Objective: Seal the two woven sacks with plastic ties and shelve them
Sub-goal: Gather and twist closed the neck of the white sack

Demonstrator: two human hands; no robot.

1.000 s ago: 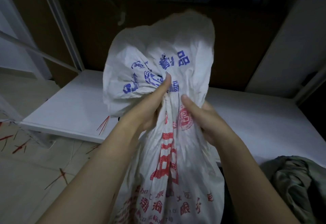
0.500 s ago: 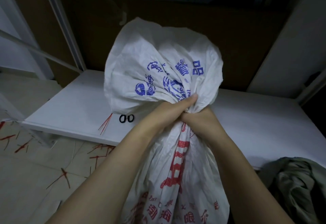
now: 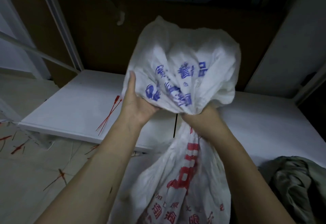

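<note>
Around the gathered neck of the woven sack (image 3: 185, 68), the right hand (image 3: 202, 120) is clenched, so the cloth is squeezed narrow at the fist and swells out wide and white above it. To the left of this grip, the left hand (image 3: 136, 103) lies with its palm against the loose top and its thumb stretched up. Its fingers go behind the cloth, so I cannot tell whether they pinch it. The body of the sack runs down below the fist and out of view, and no tie is on the neck yet. Some red plastic ties (image 3: 110, 114) lie on the white shelf board (image 3: 70, 103), well to the left of the grip. I think the risk is this: to fetch a tie one hand must leave, and the smooth woven neck could spread open if the right fist loosens. A tie set too high on the big loose top may also slide off.
</note>
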